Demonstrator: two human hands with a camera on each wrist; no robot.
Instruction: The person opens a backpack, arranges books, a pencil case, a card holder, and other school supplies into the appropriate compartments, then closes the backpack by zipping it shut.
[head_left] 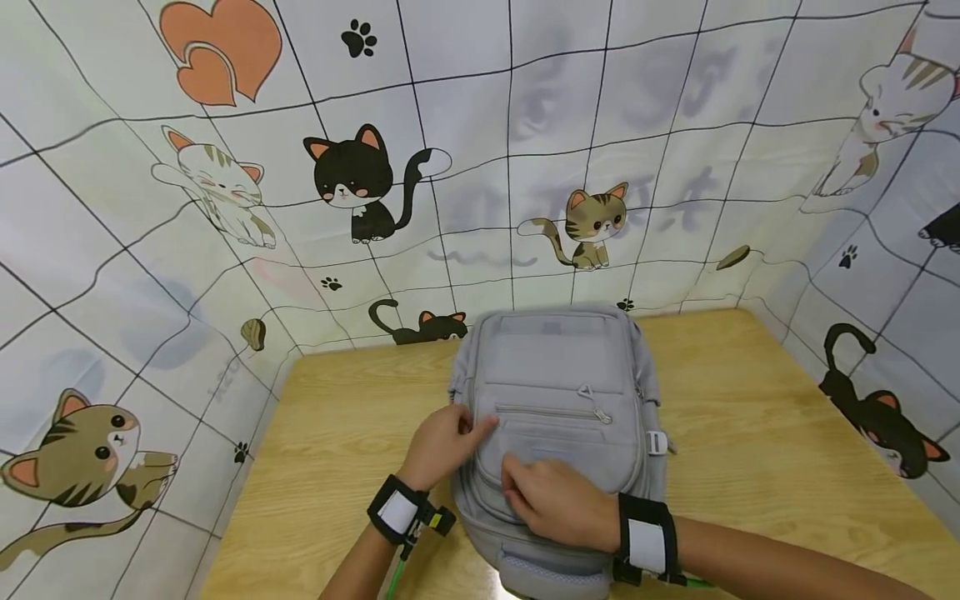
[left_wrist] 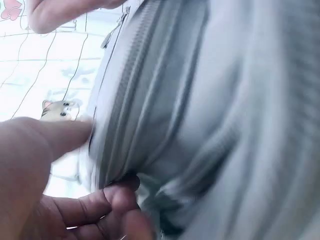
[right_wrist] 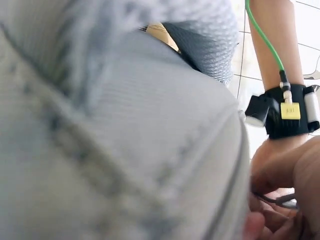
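Observation:
A grey backpack lies front side up on the wooden table. At its left side, my left hand pinches the edge of the front compartment; in the left wrist view, the thumb lies on the front and the fingers curl beneath the zipped edge. Over the lower front, my right hand has curled fingers. In the right wrist view a small grey zipper pull shows at those fingers, which appear to pinch it. The right fingertips are partly hidden.
A pocket zipper with its own pull crosses the backpack's front. A white buckle sits on its right side. The wooden table extends on both sides, against a cat-print wall covering.

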